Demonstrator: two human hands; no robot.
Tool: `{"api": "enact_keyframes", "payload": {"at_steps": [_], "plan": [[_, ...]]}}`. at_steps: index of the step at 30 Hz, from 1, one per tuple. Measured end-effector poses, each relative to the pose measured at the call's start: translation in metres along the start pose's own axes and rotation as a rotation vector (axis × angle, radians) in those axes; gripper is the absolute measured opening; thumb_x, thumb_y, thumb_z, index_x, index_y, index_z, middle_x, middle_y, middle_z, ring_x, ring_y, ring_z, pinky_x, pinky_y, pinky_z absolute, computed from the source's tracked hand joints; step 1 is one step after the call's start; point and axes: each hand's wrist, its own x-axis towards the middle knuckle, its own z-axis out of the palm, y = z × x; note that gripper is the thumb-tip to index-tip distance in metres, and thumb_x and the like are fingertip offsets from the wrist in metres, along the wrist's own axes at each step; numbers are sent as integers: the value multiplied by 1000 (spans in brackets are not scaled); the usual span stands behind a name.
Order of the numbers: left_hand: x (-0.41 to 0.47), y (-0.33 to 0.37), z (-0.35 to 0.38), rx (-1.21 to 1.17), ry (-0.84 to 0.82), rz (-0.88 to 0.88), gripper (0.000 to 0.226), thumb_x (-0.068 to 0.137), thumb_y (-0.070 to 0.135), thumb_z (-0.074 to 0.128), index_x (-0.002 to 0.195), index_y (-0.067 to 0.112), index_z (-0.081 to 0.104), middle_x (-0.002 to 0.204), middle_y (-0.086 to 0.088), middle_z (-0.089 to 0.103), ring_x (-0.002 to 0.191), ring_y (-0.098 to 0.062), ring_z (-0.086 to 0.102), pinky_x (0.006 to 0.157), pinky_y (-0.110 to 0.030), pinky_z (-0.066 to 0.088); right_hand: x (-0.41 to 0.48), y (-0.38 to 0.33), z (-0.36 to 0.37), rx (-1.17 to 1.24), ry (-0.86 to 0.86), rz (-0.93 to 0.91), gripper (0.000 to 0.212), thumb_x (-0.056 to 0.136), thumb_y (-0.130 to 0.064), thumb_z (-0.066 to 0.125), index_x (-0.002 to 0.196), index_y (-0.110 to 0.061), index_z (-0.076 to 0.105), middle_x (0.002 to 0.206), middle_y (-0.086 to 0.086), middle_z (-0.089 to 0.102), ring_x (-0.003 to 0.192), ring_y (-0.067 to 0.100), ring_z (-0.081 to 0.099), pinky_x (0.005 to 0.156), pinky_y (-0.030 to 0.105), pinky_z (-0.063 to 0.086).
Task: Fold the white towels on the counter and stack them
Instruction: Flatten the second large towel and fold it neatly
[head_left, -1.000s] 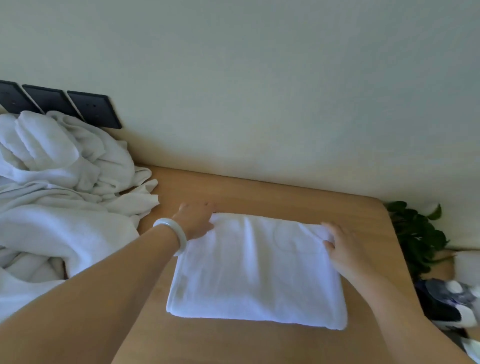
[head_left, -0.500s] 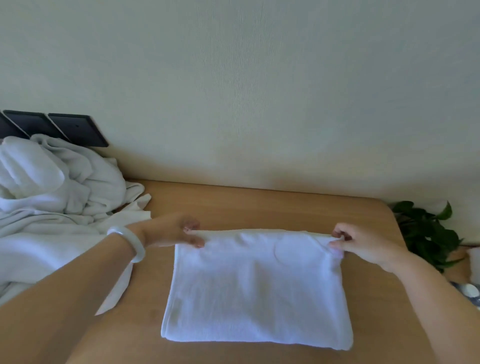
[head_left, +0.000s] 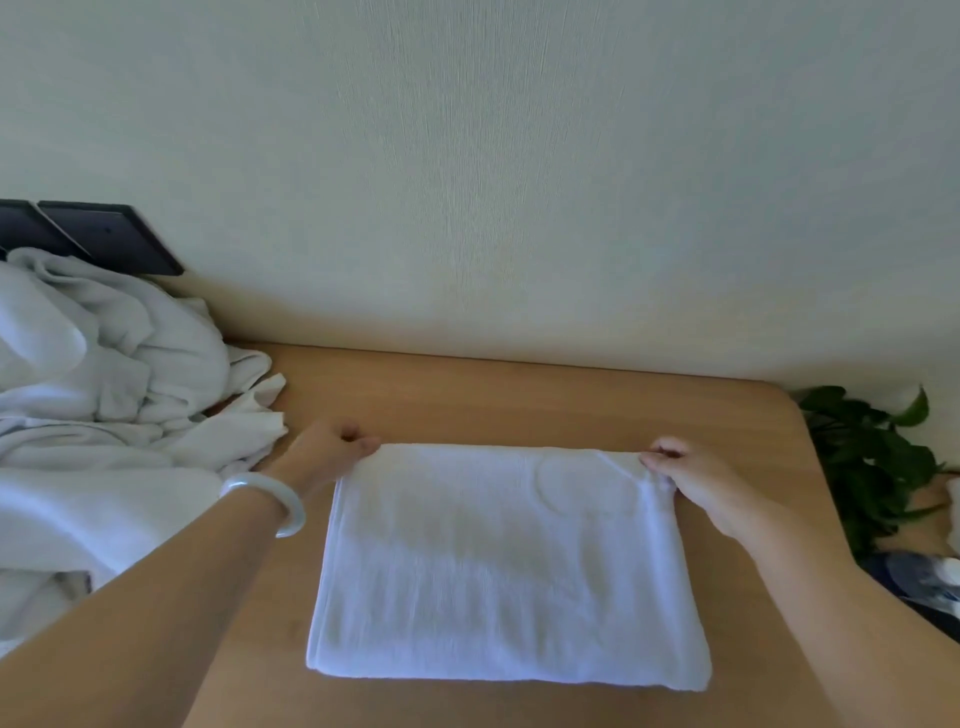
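A light wooden worktop (head_left: 519, 405) with a rounded far right corner runs up against a pale, finely textured wall (head_left: 519, 182). At the left, two dark panels (head_left: 104, 234) are fixed low on the wall. Below them a loose heap of white towels (head_left: 104, 389) covers the left part of the worktop. Beyond the right edge stands a green leafy plant (head_left: 872, 457).

A folded towel (head_left: 509, 571) lies flat in the middle of the worktop, a white rectangle with its near edge thick and rounded and a faint round mark near its far right corner.

The left hand (head_left: 322, 452), with a pale bracelet (head_left: 275, 499) on its wrist, has its fingers curled in and pinches the towel's far left corner. The right hand (head_left: 696, 478) is curled the same way, its fingertips gripping the far right corner, where the cloth is slightly puckered. Both forearms reach in from the near edge on either side of the towel.
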Motion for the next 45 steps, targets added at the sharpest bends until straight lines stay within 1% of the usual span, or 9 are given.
{"api": "enact_keyframes", "payload": {"at_steps": [4,6,9,12,22,30,34,39,45], "plan": [[-7,8,14,139,119,20,14,96,28,58,92,15,58,93,-7,59,90,-26,55,71,-32,41,3,-5,18,60,170,68,19,95,-10,57,76,-12,53,68,5,50,64,20,48,60,31,35],[-24,21,22,366,295,112,15,97,21,54,109,13,58,113,-12,53,103,-29,48,87,-37,42,-3,-16,33,-330,368,15,3,90,-7,57,90,-10,57,82,11,57,81,31,56,72,37,43],[-66,41,65,544,555,477,24,93,22,51,112,12,60,112,-13,55,100,-34,52,88,-46,45,-21,-21,75,-755,679,-393,39,75,2,63,113,-5,62,120,20,59,112,40,52,98,51,40],[-99,40,122,645,335,686,51,95,41,35,136,18,54,143,-11,50,132,-38,46,105,-62,34,-39,-9,120,-901,501,-685,49,88,-17,51,137,-13,52,148,12,46,139,35,37,117,59,15],[-57,-5,84,788,180,358,62,95,65,4,153,43,11,160,0,24,148,-37,14,108,-72,19,-21,24,90,-927,287,-304,71,92,-64,1,154,-35,21,163,-4,18,152,23,1,112,63,18],[-61,2,68,673,137,312,71,86,64,-9,153,43,-2,164,6,3,150,-26,-8,116,-61,15,-22,10,59,-758,98,-275,59,102,-53,25,156,-36,9,165,-12,-1,151,10,-9,119,53,6],[-87,-9,68,791,271,418,64,96,63,9,155,39,1,165,4,-3,151,-33,-7,113,-69,0,-61,40,64,-862,320,-307,61,100,-57,15,155,-40,-3,164,-7,-13,152,26,-5,117,57,15],[-90,-29,78,695,170,363,65,93,63,6,154,42,-3,164,9,-11,150,-27,-12,108,-61,29,-67,69,84,-758,290,-273,65,95,-58,2,156,-38,5,164,-10,-12,132,36,42,108,48,35],[-88,-21,58,479,64,311,65,98,56,30,154,42,0,162,10,-16,150,-23,-11,117,-57,17,-69,61,64,-469,191,-393,64,103,-36,43,155,-41,7,159,-21,-18,150,15,5,119,38,15]]}}
